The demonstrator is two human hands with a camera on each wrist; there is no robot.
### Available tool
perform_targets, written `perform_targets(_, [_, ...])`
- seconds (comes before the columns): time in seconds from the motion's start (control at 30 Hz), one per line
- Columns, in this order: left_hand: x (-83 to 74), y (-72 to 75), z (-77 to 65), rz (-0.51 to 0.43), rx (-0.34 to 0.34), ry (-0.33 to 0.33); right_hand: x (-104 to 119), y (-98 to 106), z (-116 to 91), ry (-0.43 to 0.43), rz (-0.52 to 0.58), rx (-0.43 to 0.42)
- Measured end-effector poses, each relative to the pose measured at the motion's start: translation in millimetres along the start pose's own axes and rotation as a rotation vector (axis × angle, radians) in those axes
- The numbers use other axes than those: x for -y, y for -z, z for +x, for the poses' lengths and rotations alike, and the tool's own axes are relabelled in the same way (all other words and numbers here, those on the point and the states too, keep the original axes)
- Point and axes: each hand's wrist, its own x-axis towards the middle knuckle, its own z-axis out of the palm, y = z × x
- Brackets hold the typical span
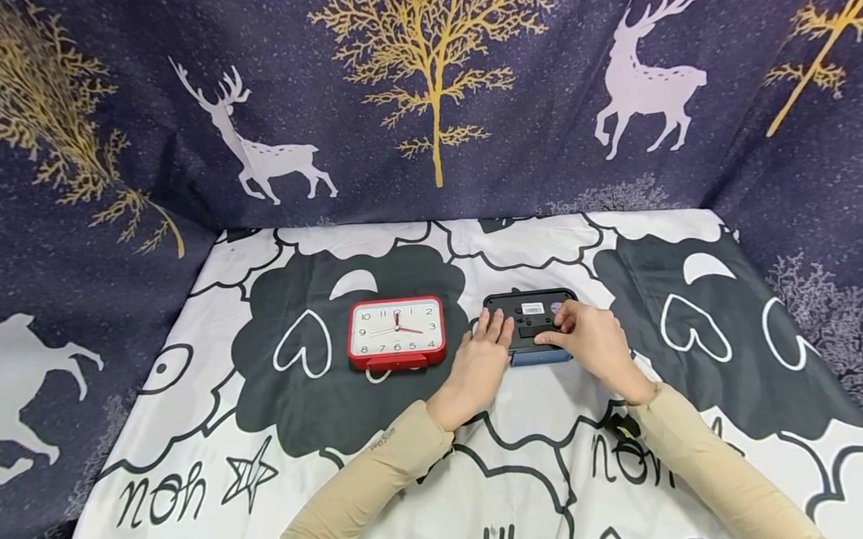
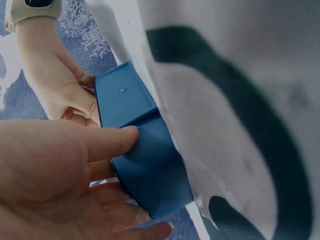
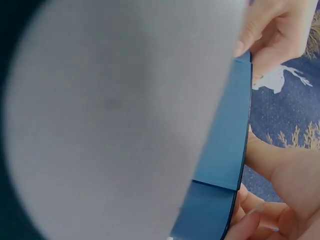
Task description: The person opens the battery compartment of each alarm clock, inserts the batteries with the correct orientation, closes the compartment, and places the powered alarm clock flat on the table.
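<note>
A blue clock (image 1: pixel 539 357) lies face down, showing its black back (image 1: pixel 507 304) with a white label and a small dark panel. My left hand (image 1: pixel 483 362) rests on the back's left part with fairly straight fingers. In the left wrist view, the left thumb (image 2: pixel 117 141) lies along the clock's blue side. My right hand (image 1: pixel 594 337) bends its fingers and thumb onto the right part of the back, beside the panel. What sits between those fingertips is hidden. The right wrist view shows both hands at the clock's edge (image 3: pixel 227 125).
A red clock (image 1: pixel 397 361) with a white dial stands to the left, facing up toward me. Beneath everything is a white cloth (image 1: pixel 507 490) with black cartoon drawings. A dark blue curtain (image 1: pixel 529 162) with deer and trees hangs behind and at both sides.
</note>
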Motion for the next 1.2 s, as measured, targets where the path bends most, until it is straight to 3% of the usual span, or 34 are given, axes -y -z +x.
perform_targets(0.4, [-1.9, 1.2, -1.3, 0.032, -0.001, -0.009, -3, 9, 11, -0.109, 0.006, 0.180])
perform_targets(0.67, [-1.4, 2.5, -1.7, 0.005, 0.002, 0.000, 3, 12, 16, -0.126, 0.045, 0.261])
perform_targets(0.93, [-2.2, 2.6, -1.5, 0.007, 0.011, 0.008, 2, 13, 15, -0.140, 0.080, 0.290])
perform_targets(1.2, [-2.9, 3.9, -1.7, 0.001, 0.014, 0.016, 3, 11, 13, -0.150, 0.065, 0.262])
